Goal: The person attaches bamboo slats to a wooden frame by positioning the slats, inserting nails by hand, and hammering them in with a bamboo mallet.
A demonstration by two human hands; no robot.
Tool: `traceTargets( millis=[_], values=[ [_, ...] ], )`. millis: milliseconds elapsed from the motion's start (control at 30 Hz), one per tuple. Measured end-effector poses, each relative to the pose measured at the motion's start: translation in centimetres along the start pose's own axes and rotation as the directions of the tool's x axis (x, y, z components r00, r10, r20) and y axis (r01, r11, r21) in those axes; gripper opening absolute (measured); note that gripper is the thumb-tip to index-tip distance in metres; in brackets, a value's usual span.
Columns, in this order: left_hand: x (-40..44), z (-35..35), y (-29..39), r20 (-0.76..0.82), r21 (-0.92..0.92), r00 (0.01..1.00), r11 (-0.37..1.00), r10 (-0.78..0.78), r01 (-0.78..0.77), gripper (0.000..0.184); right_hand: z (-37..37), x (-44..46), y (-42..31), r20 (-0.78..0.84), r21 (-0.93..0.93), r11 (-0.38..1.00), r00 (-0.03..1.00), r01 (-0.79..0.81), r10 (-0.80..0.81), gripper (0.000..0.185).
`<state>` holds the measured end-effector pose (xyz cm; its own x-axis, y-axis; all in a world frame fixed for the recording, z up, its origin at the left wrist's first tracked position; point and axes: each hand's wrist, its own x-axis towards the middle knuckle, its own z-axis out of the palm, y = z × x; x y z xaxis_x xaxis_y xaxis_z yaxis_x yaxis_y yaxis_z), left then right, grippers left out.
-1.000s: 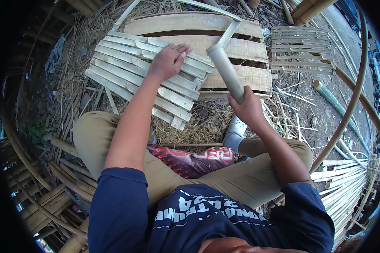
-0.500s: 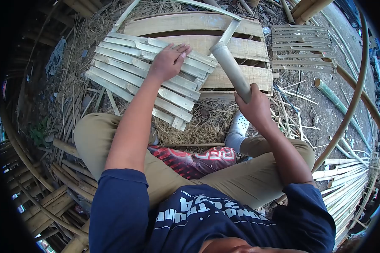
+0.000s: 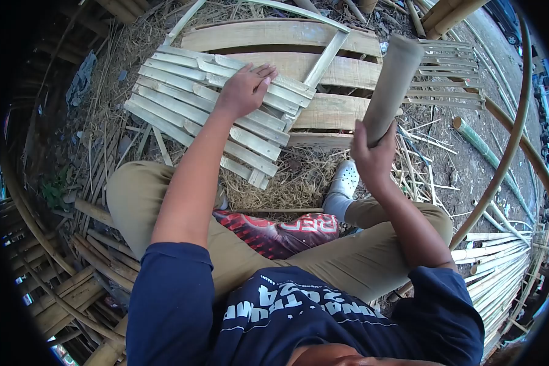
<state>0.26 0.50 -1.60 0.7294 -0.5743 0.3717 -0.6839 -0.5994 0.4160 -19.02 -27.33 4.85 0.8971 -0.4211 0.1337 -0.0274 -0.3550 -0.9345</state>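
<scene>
My left hand lies on a slatted bamboo panel, its fingers stretched over the upper slats. The panel's pale strips run side by side, slanting down to the right, fixed across end strips. Beneath its upper right part are wide wooden planks with gaps between them. My right hand is closed around the lower end of a thick, pale cylindrical stick, perhaps bamboo. The stick is raised and tilted to the right, apart from the panel, and covers part of the planks' right end.
Another slatted panel lies at the upper right. A green bamboo pole and a pile of split bamboo are on the right. Bent poles arch there. Straw covers the ground before my crossed legs.
My right hand has lifted the stick, and its top end has swung up and to the right. My left hand and the slatted panel have stayed nearly in place.
</scene>
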Motion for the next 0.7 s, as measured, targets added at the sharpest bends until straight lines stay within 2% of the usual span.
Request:
traceTargets(
  millis=[33,100,133,267,367,500,600,700],
  values=[
    [-0.2,0.1,0.0,-0.001,0.001,1.000,1.000,0.003,-0.003,0.037,-0.1,-0.1,0.3,0.153,-0.343,0.939,0.988,0.028,0.027,0.039],
    [0.3,0.1,0.4,0.004,0.006,1.000,1.000,0.003,-0.003,0.036,-0.3,0.7,1.6,0.466,-0.655,0.701,0.881,0.281,0.081,0.047],
    [0.5,-0.1,0.5,0.012,0.015,1.000,1.000,-0.003,0.003,0.036,0.0,0.3,1.9,0.443,-0.614,0.733,0.896,0.291,0.016,0.054],
    [0.5,-0.3,0.2,0.008,0.016,1.000,1.000,-0.006,0.006,0.037,0.7,-0.1,0.5,0.292,-0.558,0.827,0.948,0.061,0.127,0.052],
    [0.2,-0.2,0.4,0.016,0.022,1.000,1.000,0.002,-0.002,0.036,0.3,0.5,1.0,0.324,-0.616,0.787,0.922,0.035,0.212,0.050],
    [0.4,-0.3,0.4,0.014,0.015,1.000,1.000,-0.011,0.011,0.037,0.1,0.8,0.3,0.315,-0.590,0.807,0.926,0.018,0.210,0.053],
    [0.4,-0.2,0.3,0.018,0.016,1.000,1.000,-0.005,0.005,0.038,0.0,0.9,1.0,0.406,-0.564,0.823,0.889,0.061,0.213,0.054],
    [0.4,-0.1,0.2,0.011,0.025,1.000,1.000,-0.008,0.008,0.037,-1.2,1.6,-1.3,0.308,-0.476,0.878,0.944,0.049,0.115,0.053]
  ],
)
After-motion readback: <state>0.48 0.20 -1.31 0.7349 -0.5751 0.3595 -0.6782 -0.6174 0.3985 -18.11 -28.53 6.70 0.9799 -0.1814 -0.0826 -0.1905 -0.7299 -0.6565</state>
